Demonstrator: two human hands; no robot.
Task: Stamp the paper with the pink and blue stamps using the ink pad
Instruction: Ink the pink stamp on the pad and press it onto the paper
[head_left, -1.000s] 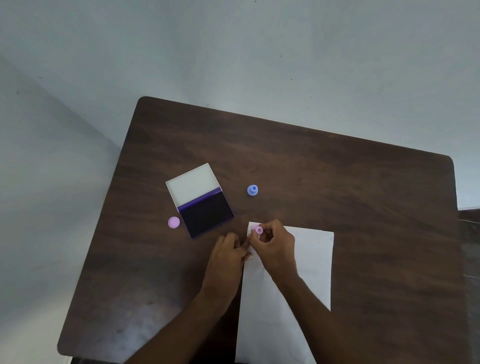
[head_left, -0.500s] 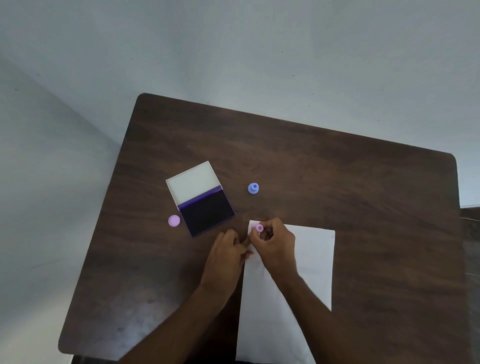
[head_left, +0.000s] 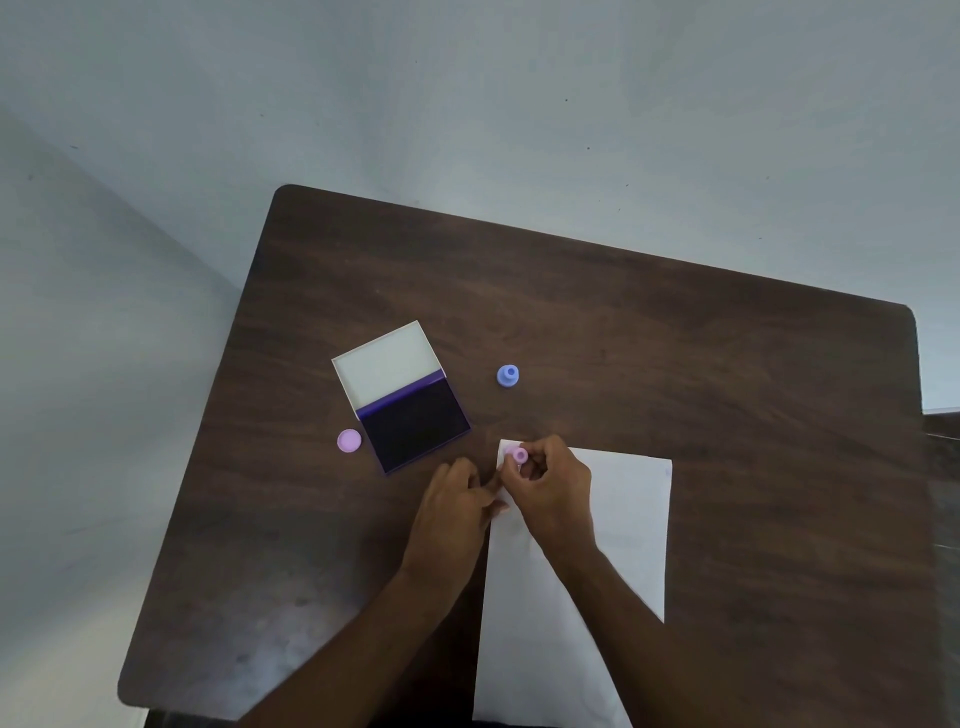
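A white sheet of paper (head_left: 618, 525) lies on the dark wooden table (head_left: 675, 364). My right hand (head_left: 553, 493) grips the small pink stamp (head_left: 519, 455) at the paper's far left corner. My left hand (head_left: 452, 514) rests flat at the paper's left edge, fingertips touching it. The ink pad (head_left: 415, 426) lies open to the left, dark purple pad near me, white lid (head_left: 387, 364) folded back. The blue stamp (head_left: 507, 375) stands alone behind the paper. A round pink cap (head_left: 349, 441) sits left of the pad.
The table's left edge and rounded near-left corner (head_left: 127, 691) drop off to a pale floor. A pale wall runs behind the table's far edge. Bare wood (head_left: 779, 415) shows to the right of the paper.
Hardly anything moved. My right hand stays on the pink stamp at the paper's corner and my left hand keeps its place at the paper's edge.
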